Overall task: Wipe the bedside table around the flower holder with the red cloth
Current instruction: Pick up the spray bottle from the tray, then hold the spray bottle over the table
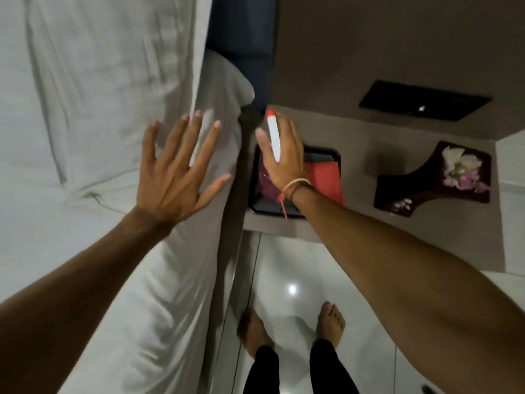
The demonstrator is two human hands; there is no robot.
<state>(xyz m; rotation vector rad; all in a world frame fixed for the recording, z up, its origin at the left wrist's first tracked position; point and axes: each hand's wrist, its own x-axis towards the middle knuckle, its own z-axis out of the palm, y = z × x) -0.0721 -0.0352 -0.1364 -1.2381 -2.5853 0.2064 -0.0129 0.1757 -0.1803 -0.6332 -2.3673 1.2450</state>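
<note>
The red cloth (324,177) lies folded in a black tray (337,157) on the left part of the grey bedside table (355,129). My right hand (284,157) hovers palm down over that tray, left of the cloth. A white stick with a red tip (274,137) lies along the back of the hand, wedged between two fingers. The flower holder (420,186), a dark curved wooden dish with white and pink petals, stands at the table's right end. My left hand (176,172) is spread open above the white bed, holding nothing.
The white bed (85,109) with a pillow fills the left side, close against the table. A purple item (265,186) also lies in the tray. A black panel (423,100) is set in the wall behind the table. My bare feet stand on the glossy white floor (298,265).
</note>
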